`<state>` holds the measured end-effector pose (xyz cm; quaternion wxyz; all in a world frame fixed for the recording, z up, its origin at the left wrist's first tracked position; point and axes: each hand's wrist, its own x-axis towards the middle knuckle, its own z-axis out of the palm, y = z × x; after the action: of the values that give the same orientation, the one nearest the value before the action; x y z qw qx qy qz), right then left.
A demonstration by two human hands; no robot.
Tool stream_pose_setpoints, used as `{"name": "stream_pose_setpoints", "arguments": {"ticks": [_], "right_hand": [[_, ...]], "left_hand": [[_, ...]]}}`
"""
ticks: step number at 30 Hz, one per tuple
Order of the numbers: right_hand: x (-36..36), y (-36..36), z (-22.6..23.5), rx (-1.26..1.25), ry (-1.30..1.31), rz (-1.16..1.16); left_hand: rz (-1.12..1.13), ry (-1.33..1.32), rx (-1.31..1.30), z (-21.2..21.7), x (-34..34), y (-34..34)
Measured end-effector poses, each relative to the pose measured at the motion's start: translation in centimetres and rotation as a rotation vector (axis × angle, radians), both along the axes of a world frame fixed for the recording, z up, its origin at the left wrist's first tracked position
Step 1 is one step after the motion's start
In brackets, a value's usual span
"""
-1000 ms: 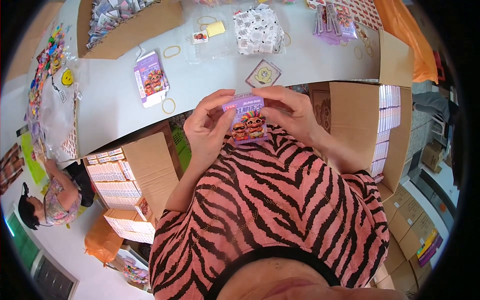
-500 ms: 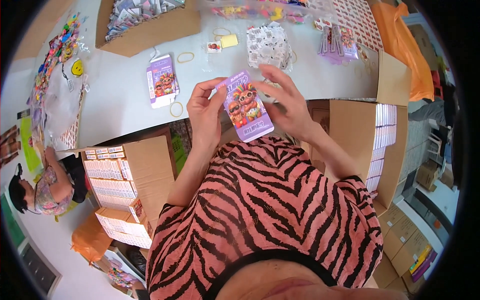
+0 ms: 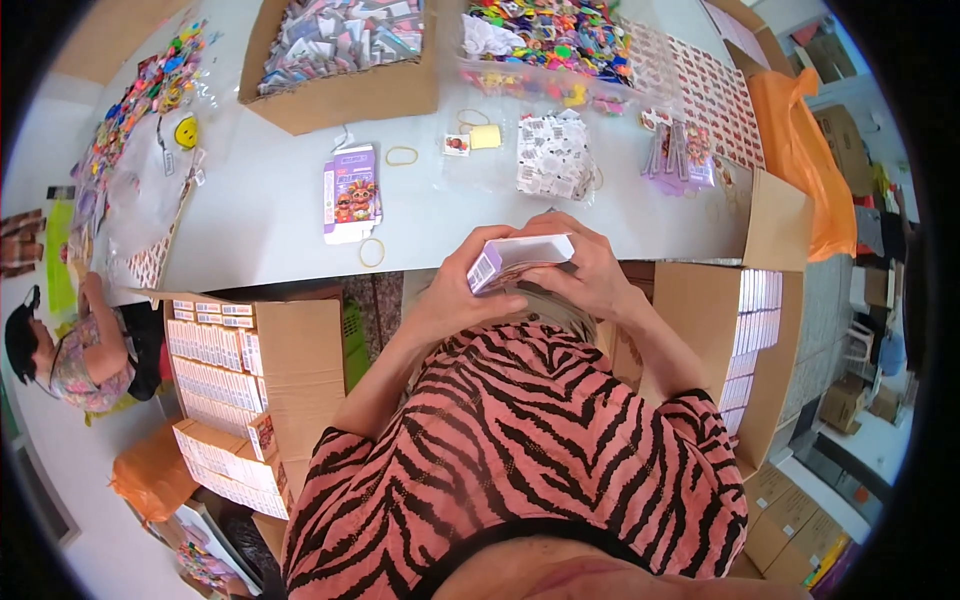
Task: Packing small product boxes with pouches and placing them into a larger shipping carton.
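Just off the table's front edge, both my hands are closed around a small purple carton [image 3: 485, 272]. My left hand [image 3: 450, 302] grips its left end, and my right hand [image 3: 598, 282] has the right end. The carton is spread into a box shape, with its white inside showing at the upper opening; its picture side faces down and is mostly hidden. On the table to the left lie flat purple cartons [image 3: 352, 195] of the same kind. A rubber band [image 3: 371, 266] rests beside them. Beyond my right hand sits a pile of white printed packets [image 3: 555, 155].
A cardboard box [image 3: 340, 105] of small packets and a plastic bin [image 3: 530, 82] of colourful pieces stand at the back. Cartons of packed boxes flank me, left [image 3: 300, 360] and right [image 3: 695, 270]. An orange bag [image 3: 800, 160] hangs at right; a person [image 3: 100, 365] is at left.
The carton was flat with its picture toward me; now it is lower, tipped over and squeezed open. My right hand, loose before, has closed on it. The view has shifted.
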<state>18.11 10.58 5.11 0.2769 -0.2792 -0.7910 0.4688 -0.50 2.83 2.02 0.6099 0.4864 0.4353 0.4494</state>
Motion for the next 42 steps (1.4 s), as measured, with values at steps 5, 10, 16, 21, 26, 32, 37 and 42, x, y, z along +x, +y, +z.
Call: {"name": "stream_pose_setpoints", "arguments": {"ticks": [5,10,16,21,26,32,37,42], "right_hand": [[-0.6,0.1,0.1,0.086,-0.022,0.069],[-2.2,0.6,0.7,-0.003,-0.093,0.131],[-4.7,3.0,0.4,-0.135,-0.105,0.361],[-5.5,7.1,-0.5,-0.242,-0.046,0.136],[-4.8,10.3,-1.4,-0.231,-0.057,0.041],[-6.4,11.2,-2.0,0.021,-0.352,0.031],[-7.8,13.1,-4.6,0.532,-0.479,0.053],[-9.2,14.8,-7.3,0.646,-0.582,0.086]], "left_hand": [[0.077,-0.133,-0.06,-0.2,0.3,-0.5],[0.172,-0.146,-0.047,-0.2,-0.5,-1.1],[0.355,-0.226,-0.122,-0.9,-1.4,-1.9],[0.558,-0.333,-0.099,-2.1,-2.7,-1.4],[0.616,-0.22,-0.005,-3.0,-4.3,-1.0],[0.66,-0.078,0.076,-2.5,-5.2,-0.2],[0.624,0.083,0.266,-2.0,-6.2,1.2],[0.629,0.058,0.188,-2.4,-6.4,1.4]]}}
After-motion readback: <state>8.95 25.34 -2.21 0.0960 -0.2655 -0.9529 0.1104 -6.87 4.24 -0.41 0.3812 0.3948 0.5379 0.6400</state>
